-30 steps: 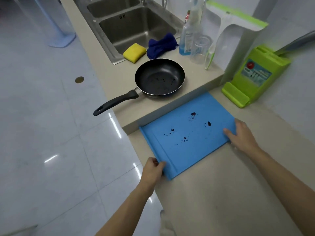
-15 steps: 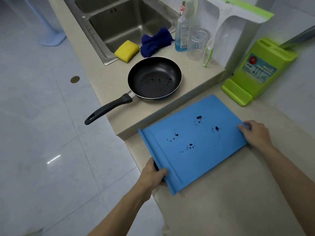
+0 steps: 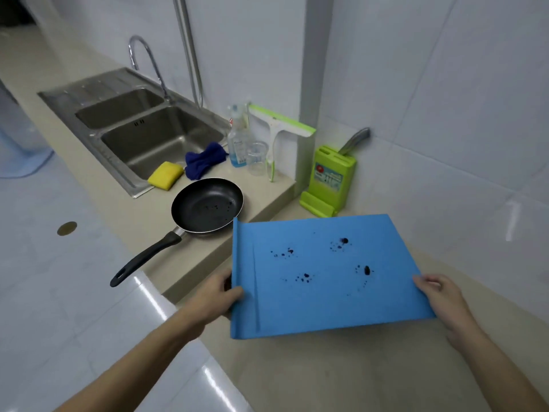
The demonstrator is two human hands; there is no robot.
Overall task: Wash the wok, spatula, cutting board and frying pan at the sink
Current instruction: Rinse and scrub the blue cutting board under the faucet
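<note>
A blue cutting board (image 3: 323,295) with dark stains is held above the beige counter. My left hand (image 3: 218,295) grips its left edge and my right hand (image 3: 439,298) grips its right edge. A black frying pan (image 3: 208,205) with dark specks sits on the lower counter, its handle sticking out over the floor. The steel double sink (image 3: 124,153) with its tap (image 3: 148,60) lies beyond the pan. No wok or spatula is in view.
A yellow sponge (image 3: 165,175) and a dark blue cloth (image 3: 205,160) lie at the sink's rim. A spray bottle (image 3: 237,144), a clear cup (image 3: 257,159), a squeegee (image 3: 277,135) and a green knife block (image 3: 329,179) stand by the wall.
Both hands have lifted the cutting board off the counter and turned it to face me. The view has tilted up, showing the tap and wall.
</note>
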